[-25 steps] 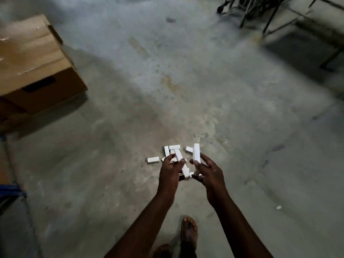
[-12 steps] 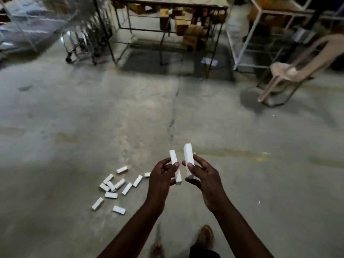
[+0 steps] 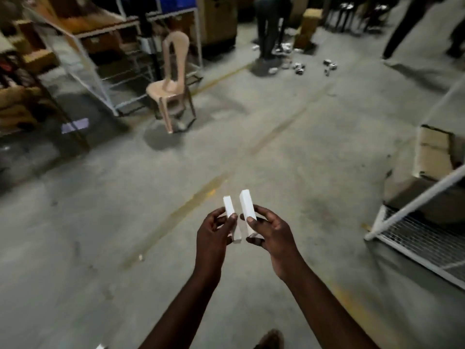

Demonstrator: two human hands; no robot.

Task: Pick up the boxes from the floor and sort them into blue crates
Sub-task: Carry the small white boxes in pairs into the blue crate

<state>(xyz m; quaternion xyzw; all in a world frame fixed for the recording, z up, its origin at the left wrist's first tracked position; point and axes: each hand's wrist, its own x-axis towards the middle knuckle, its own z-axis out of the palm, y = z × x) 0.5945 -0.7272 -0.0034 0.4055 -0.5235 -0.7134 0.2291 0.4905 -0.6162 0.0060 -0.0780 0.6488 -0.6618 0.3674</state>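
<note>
A tan plastic chair (image 3: 173, 84) is seen upper left of centre, just beside a white metal rack (image 3: 108, 29). A cardboard carton (image 3: 431, 157) is set at the right edge, above a white-framed wire mesh panel (image 3: 422, 238). A faded yellow line (image 3: 191, 200) is painted diagonally across the concrete floor (image 3: 100, 222).

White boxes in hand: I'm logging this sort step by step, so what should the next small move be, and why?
Probably carry them toward the shelving at upper left. The left hand grips one white box, the right hand a second white box, and no crate is within reach; the only blue thing in view, possibly a crate, sits on that rack.
</note>
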